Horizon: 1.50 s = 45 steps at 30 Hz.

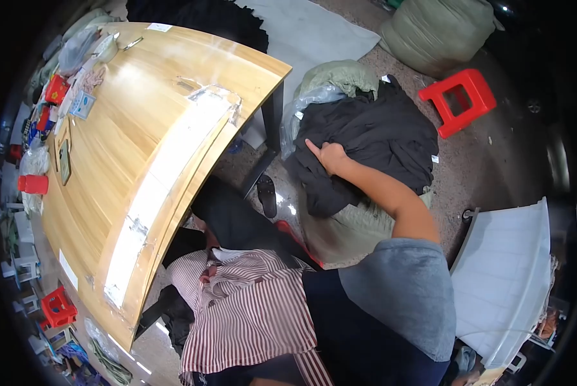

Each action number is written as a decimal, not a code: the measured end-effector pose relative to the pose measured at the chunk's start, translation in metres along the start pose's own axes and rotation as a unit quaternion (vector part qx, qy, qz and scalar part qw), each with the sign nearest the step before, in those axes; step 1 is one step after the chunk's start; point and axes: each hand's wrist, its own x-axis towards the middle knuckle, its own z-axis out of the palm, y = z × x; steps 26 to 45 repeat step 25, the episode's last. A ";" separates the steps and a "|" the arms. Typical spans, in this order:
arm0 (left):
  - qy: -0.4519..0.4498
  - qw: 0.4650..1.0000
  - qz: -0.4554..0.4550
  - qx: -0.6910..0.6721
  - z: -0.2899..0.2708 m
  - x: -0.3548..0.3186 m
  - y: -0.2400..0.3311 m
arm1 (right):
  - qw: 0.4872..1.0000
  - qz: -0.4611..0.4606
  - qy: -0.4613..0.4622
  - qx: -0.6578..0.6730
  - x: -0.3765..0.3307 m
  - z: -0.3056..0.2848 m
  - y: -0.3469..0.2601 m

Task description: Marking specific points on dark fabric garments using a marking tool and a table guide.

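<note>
My right hand reaches out to the right and rests on a heaped pile of black garments. One digit sticks out toward the pile's left side, while the other fingers curl down into the dark cloth and seem to grip a black garment; their tips are hidden. Small white tags show around the pile's edges. Beneath it is a pale green sack, with clear plastic on its left side. My left hand is out of view. A striped apron covers my lap.
A wooden table stands at left, its corner close to the pile. A red stool and a stuffed green sack are beyond. A white wheeled bin stands at right. A phone and a red container lie leftward.
</note>
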 end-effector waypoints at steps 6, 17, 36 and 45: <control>-0.132 0.991 -0.034 -0.011 0.047 -0.091 -0.001 | 0.993 -0.025 0.029 0.116 0.006 -0.017 0.006; 0.070 0.982 0.144 -0.096 -0.047 -0.059 0.195 | 0.704 0.218 0.539 0.408 -0.209 -0.146 0.173; -0.031 0.896 0.379 -0.229 -0.075 -0.072 0.358 | 0.744 0.141 0.595 0.270 -0.303 -0.320 0.060; -0.031 0.896 0.379 -0.229 -0.075 -0.072 0.358 | 0.744 0.141 0.595 0.270 -0.303 -0.320 0.060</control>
